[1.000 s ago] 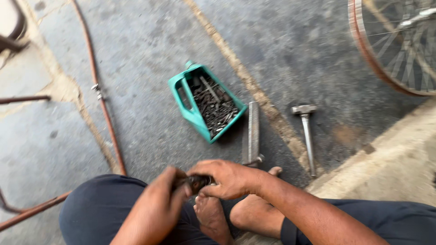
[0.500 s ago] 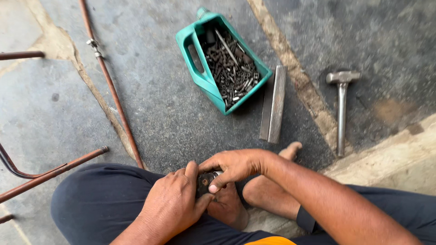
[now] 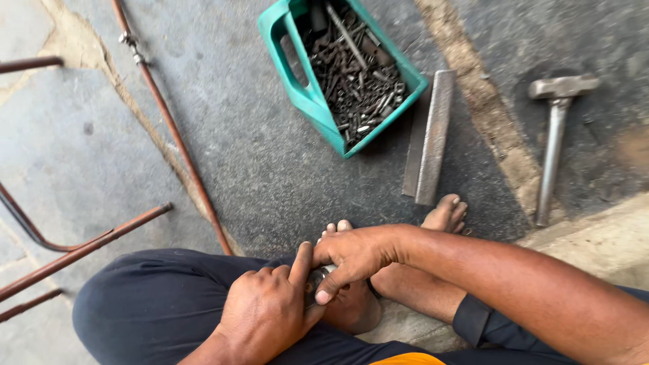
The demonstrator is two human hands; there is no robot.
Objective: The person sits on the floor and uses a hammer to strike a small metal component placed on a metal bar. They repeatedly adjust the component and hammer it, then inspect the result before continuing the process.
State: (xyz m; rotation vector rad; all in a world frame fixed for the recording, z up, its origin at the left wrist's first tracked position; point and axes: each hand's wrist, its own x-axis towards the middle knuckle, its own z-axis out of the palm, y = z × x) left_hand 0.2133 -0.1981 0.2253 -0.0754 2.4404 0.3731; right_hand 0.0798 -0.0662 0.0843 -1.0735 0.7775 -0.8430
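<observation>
A floor-level repair workshop: bin of bolts, hammer, metal file.

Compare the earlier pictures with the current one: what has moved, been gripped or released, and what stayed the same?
Only the view shifted: the green tub of bolts, metal bar and hammer sit higher and farther right in the picture, but keep their places on the floor. The left hand and right hand stay closed together on a small dark metal part over the feet. Nothing was released.
</observation>
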